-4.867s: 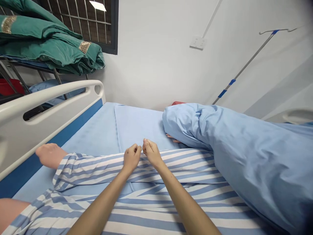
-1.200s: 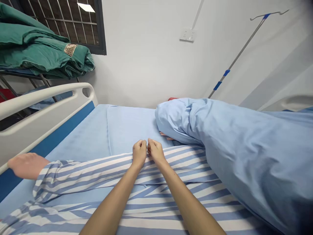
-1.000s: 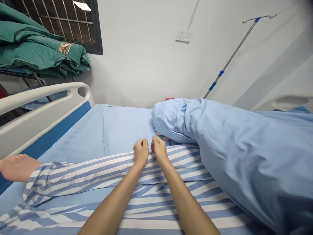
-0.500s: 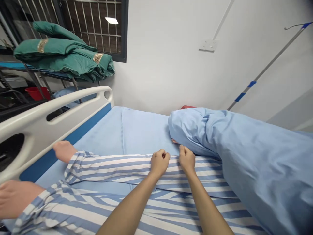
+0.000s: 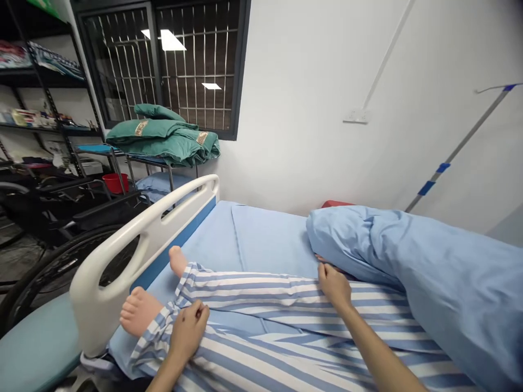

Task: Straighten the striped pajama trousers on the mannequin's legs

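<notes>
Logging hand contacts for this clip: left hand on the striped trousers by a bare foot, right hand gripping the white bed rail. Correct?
No. In the head view, the right hand is not on the bed rail. It is on the striped trousers, beside the blue duvet. The left hand is on those trousers by the bare foot, as you said.

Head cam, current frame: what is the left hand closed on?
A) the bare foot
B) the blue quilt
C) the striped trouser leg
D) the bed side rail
C: the left hand has its fingers curled onto the striped trouser leg near the cuff, next to the bare foot.
</notes>
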`<state>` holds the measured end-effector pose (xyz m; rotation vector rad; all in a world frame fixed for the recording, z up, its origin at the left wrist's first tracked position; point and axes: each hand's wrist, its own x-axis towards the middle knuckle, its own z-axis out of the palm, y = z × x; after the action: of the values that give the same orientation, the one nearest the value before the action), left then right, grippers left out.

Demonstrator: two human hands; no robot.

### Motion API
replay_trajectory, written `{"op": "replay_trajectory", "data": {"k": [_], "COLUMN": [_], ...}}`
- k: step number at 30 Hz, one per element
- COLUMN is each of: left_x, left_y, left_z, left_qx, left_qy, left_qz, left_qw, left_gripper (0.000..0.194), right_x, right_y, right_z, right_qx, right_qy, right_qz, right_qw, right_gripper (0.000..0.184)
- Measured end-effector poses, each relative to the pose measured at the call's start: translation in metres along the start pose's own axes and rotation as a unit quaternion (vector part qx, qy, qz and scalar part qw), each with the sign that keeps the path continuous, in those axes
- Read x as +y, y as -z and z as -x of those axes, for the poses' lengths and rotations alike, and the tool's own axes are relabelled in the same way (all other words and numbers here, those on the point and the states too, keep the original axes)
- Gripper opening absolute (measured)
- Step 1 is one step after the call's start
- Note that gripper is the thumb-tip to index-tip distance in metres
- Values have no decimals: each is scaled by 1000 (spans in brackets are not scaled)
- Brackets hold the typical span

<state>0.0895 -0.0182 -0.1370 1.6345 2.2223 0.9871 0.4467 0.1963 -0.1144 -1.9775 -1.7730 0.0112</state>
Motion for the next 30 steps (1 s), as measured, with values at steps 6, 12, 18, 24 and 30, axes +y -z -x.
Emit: {"op": "replay_trajectory", "data": {"k": [6, 12, 18, 24, 30], "left_x": [-20, -29, -29, -33, -31], "left_y": [1, 10, 19, 17, 20], "left_z": [1, -2, -3, -1, 3], "left_qx": [-26, -47, -99, -105, -102], "left_qy": [-73, -112, -128, -117, -129], "left_qz": [-114, -131, -129, -150, -137], "left_qw": [991, 984, 978, 976, 977], "left_gripper": [24, 28, 32, 32, 33], "right_x": [-112, -213, -240, -244, -248], "right_y": [-14, -16, -20, -41, -42], "right_z": [104, 216, 244, 253, 257], "right_qx": [-61, -184, -185, -141, -141], "right_qy": [129, 200, 178, 168, 176], "right_qz": [-231, -375, -406, -325, -299], "right_qw": [962, 887, 877, 920, 927], "right_gripper": [40, 41, 39, 38, 40]}}
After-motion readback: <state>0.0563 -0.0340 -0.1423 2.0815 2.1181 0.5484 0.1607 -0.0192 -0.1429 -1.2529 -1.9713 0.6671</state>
